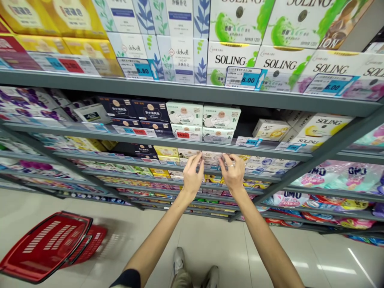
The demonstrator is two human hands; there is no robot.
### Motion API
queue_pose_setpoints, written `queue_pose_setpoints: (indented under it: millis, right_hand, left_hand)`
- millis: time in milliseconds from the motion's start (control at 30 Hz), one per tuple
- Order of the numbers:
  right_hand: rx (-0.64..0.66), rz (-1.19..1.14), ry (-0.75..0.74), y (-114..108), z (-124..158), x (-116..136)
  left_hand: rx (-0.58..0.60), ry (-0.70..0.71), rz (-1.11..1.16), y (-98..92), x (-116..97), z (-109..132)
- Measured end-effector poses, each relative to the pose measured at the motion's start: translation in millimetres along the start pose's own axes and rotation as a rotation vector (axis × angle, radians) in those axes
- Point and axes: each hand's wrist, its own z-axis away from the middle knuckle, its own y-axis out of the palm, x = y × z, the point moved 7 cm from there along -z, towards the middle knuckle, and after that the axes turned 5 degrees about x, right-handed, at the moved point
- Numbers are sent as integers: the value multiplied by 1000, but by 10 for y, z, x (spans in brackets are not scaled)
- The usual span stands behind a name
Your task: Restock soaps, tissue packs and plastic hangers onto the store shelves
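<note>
On mid shelf (132,163), pale soap box (211,157) sits between my left hand (192,176) and right hand (233,174); both hands' fingers pinch its ends.

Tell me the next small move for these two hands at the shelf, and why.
Probably close both hands on the pale box and slide it forward off the shelf: the left hand and right hand flank it, fingers at its edges, grip unclear, neighbouring boxes packed close.
</note>
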Motion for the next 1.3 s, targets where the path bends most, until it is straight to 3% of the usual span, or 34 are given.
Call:
queue_pose_setpoints:
  millis: [133, 300, 567, 1033, 1133, 1300]
  right_hand:
    - [13, -64, 30, 43, 63, -35]
    - [-20, 46, 11, 4, 50, -6]
    - [-94, 27, 15, 39, 113, -10]
    - [24, 32, 22, 125, 162, -4]
    - [38, 59, -25, 74, 175, 62]
    - [127, -97, 40, 28, 347, 110]
  left_hand:
    - [32, 107, -126, 51, 33, 141]
    - [79, 168, -142, 132, 92, 204]
    - [150, 163, -102, 228, 44, 197]
    - [231, 114, -108, 327, 114, 266]
    - [204, 17, -58, 269, 132, 289]
    - [235, -453, 198, 239, 287, 472]
